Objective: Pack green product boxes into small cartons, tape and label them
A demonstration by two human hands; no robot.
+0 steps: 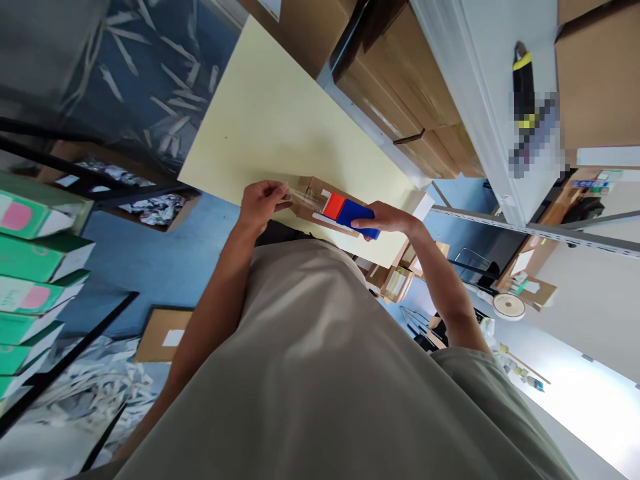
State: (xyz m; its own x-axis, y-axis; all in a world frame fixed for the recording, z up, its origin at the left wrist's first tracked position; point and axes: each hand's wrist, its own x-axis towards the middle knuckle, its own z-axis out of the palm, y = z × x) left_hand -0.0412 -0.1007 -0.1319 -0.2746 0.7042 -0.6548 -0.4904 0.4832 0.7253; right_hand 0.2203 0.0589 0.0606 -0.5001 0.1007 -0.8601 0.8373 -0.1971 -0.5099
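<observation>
"Where do we have the cardboard box (316,186)?"
"By the near edge of the surface (280,113), partly under our tape dispenser (346,212)."
"Why both hands?"
"Our left hand (260,205) pinches clear tape (306,199), our right hand (385,217) grips the dispenser, probably keeping the strip taut."

Tape dispenser (345,211), 1, in right fingers (363,223); clear tape strip (306,199), 1, at left fingers (278,193); carton (317,187), 1, between them; tabletop (280,113), 1, beneath
</observation>
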